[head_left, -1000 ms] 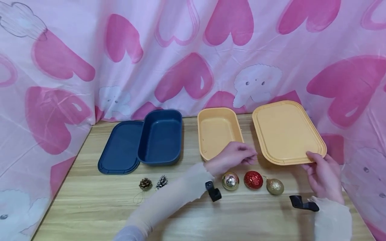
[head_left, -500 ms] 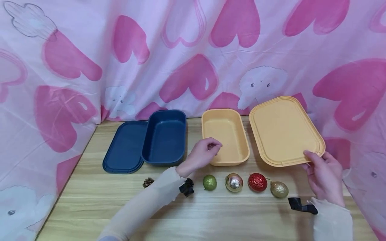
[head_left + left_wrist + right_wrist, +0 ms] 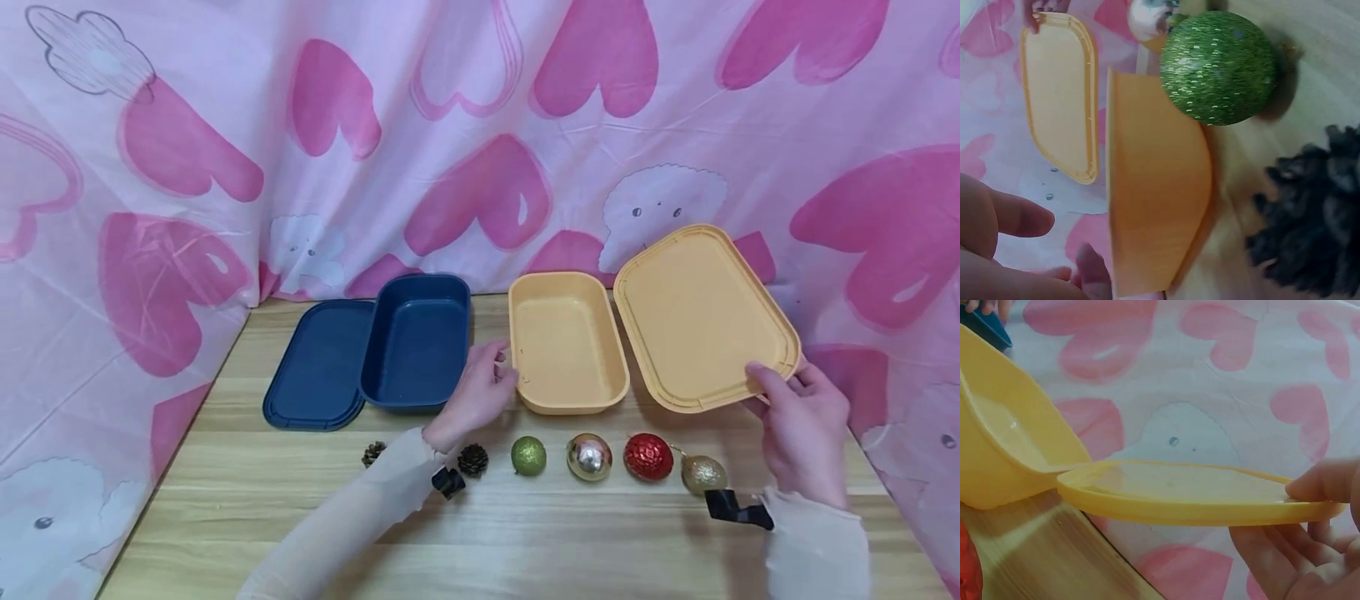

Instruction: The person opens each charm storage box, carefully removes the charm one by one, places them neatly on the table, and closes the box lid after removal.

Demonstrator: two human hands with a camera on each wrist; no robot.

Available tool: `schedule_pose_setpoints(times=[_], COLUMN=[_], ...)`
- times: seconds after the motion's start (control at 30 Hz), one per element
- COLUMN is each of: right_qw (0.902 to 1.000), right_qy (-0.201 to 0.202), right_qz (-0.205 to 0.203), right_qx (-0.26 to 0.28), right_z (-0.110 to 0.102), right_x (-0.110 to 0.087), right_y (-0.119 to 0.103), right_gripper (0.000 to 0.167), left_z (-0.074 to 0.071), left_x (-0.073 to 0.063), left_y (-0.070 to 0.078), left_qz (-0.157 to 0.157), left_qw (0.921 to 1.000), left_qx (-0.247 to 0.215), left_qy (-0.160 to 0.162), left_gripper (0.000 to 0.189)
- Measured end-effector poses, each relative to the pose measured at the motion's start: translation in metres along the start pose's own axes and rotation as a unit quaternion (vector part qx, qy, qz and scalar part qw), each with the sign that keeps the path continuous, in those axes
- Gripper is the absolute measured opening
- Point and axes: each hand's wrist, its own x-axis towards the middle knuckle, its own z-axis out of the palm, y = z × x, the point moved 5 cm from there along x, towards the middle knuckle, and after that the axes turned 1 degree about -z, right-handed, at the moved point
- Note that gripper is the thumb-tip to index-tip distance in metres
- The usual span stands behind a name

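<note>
My right hand (image 3: 806, 433) pinches the near right corner of a yellow lid (image 3: 705, 321), thumb on top and fingers beneath. In the right wrist view the lid (image 3: 1191, 490) is held up off the table, close beside the yellow box. My left hand (image 3: 480, 387) is between the dark blue box (image 3: 416, 342) and the yellow box (image 3: 570, 346), right at the yellow box's left rim. Its thumb (image 3: 1025, 215) and fingers are loosely bent with a gap between them, and nothing is in it. The yellow box stands uncovered with nothing inside.
A blue lid (image 3: 318, 367) lies left of the blue box. Along the front run pine cones (image 3: 472, 460), a green glitter ball (image 3: 528, 456), a shiny gold ball (image 3: 589, 457), a red ball (image 3: 648, 457) and a gold glitter ball (image 3: 703, 473). A pink heart-print curtain (image 3: 465, 192) hangs behind.
My left hand has moved left, from over the yellow box's near right side to its left rim. My right hand has raised the lid's far edge and shifted it slightly left.
</note>
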Motion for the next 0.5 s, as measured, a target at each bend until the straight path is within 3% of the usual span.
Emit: schedule_pose_setpoints(times=[0.17,0.3,0.4,0.5], right_qw=[0.9941,0.9802,0.9459,0.8913], right_qy=[0.058,0.089,0.086,0.08], right_qz=[-0.026,-0.059,-0.114,-0.185], right_qx=[-0.087,-0.167,-0.291,-0.406], right_z=[0.007,0.014,0.023,0.034], right_x=[-0.004,-0.007,-0.011,-0.017], right_y=[-0.003,-0.005,-0.007,-0.008], right_gripper=[0.023,0.017,0.015,0.016], left_z=[0.006,0.012,0.015,0.016], left_x=[0.0,0.004,0.006,0.008], left_y=[-0.01,-0.015,-0.018,-0.019], left_qz=[-0.043,-0.064,-0.075,-0.084], left_qw=[0.9988,0.9969,0.9954,0.9938], left_qx=[-0.016,-0.038,-0.053,-0.067], left_qy=[-0.015,-0.025,-0.025,-0.029], left_gripper=[0.059,0.06,0.059,0.058])
